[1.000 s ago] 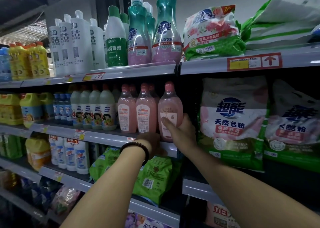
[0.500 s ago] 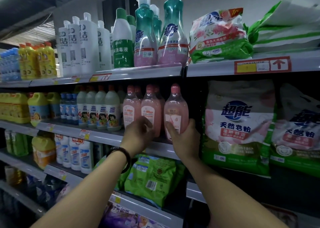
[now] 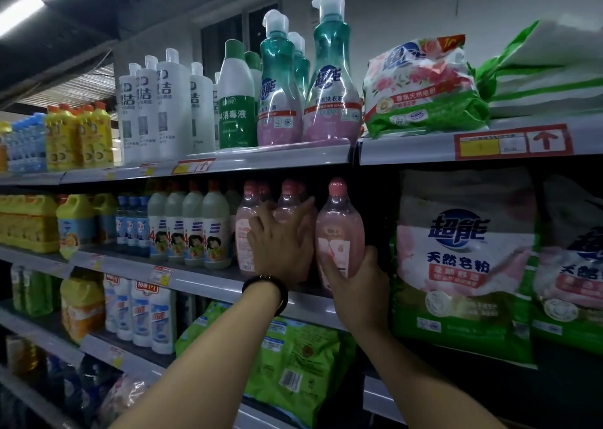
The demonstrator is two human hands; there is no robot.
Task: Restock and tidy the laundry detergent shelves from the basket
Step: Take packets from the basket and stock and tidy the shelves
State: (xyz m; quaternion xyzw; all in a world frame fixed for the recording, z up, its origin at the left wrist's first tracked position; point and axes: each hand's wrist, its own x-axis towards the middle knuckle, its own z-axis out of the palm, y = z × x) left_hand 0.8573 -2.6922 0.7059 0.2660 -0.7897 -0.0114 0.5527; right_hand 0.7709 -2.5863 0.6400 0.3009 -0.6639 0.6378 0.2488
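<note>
Dimly lit shop aisle, detergent shelving filling my headset view: my right hand (image 3: 355, 285) grasps the lower body of the end pink bottle (image 3: 339, 223), thumb laid across its label and fingers curled round its right side. The bottle stands upright at the front edge of the middle shelf (image 3: 202, 281).

Just left of that bottle, my left hand (image 3: 280, 245), a dark bracelet (image 3: 267, 286) at the wrist, covers the neighbouring pink bottle (image 3: 288, 196). Its fingers curl over that bottle's front, while the index finger stretches up toward the end pink bottle's shoulder.

Further left of the end pink bottle stand a third pink bottle (image 3: 243, 232) and then a row of white orange-capped bottles (image 3: 195, 229). Right of it, close by, leans a large soap powder bag (image 3: 463, 258). Above it, one shelf up, stand teal pump bottles (image 3: 329, 85) with pink labels. Below it, one shelf down, lie green packets (image 3: 293, 356).
</note>
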